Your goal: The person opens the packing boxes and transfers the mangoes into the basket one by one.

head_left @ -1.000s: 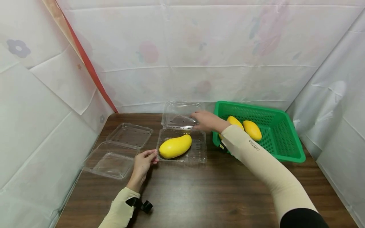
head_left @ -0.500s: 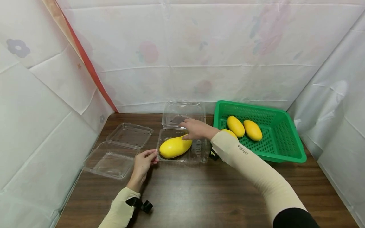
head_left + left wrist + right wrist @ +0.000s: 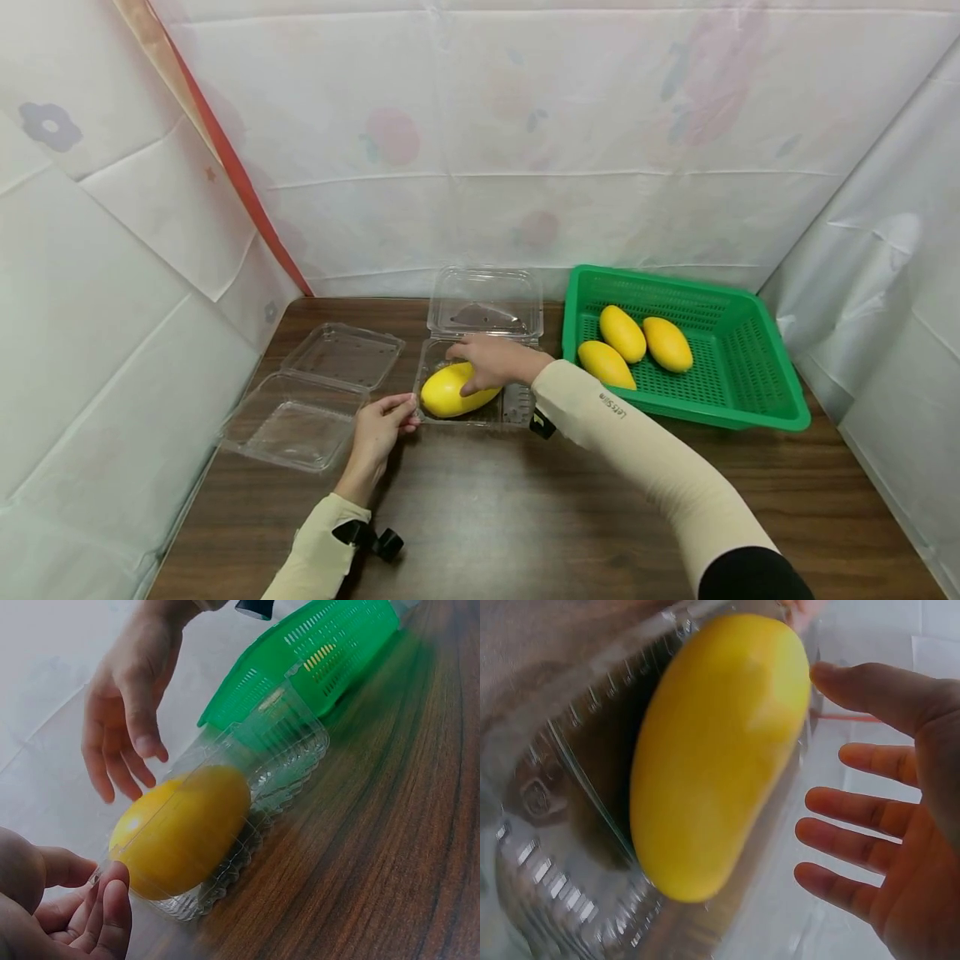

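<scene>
A yellow mango (image 3: 445, 393) lies in the base of a clear plastic clamshell box (image 3: 517, 407), whose lid (image 3: 486, 292) is folded back toward the wall. My left hand (image 3: 381, 427) pinches the box's near left corner between thumb and fingers, as the left wrist view also shows. Above the mango hovers my right hand (image 3: 498, 362), its fingers spread and relaxed. In the right wrist view that hand (image 3: 900, 825) is beside the mango (image 3: 720, 757), with the thumb tip close to its skin; whether they touch I cannot tell.
Another clear clamshell box (image 3: 300, 421) stands opened at the left of the wooden table (image 3: 480, 517). To the right, a green plastic basket (image 3: 750, 412) holds several mangoes, one of them a yellow mango (image 3: 667, 344). A white printed sheet (image 3: 480, 142) hangs behind.
My right hand has moved from the box's lid down and slightly left, over the mango. My left hand has kept its grip on the corner. The mango has stayed in place.
</scene>
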A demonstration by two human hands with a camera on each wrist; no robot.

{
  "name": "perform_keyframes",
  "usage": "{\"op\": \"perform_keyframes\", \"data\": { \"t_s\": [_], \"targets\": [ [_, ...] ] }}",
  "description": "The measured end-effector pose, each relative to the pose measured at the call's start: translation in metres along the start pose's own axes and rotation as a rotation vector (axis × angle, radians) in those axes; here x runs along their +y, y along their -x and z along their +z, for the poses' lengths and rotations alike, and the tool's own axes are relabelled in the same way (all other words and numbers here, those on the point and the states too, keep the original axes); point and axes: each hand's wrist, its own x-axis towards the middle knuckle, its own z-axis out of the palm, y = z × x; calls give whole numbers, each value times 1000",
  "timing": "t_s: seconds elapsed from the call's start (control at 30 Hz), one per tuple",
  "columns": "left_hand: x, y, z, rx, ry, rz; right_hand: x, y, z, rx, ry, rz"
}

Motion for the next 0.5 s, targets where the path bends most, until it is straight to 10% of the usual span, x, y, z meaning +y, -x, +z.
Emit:
{"op": "perform_keyframes", "data": {
  "t_s": [0.5],
  "targets": [
    [-2,2,-1,-2,-7,0,-16,-10,30,-12,144,-60]
  ]
}}
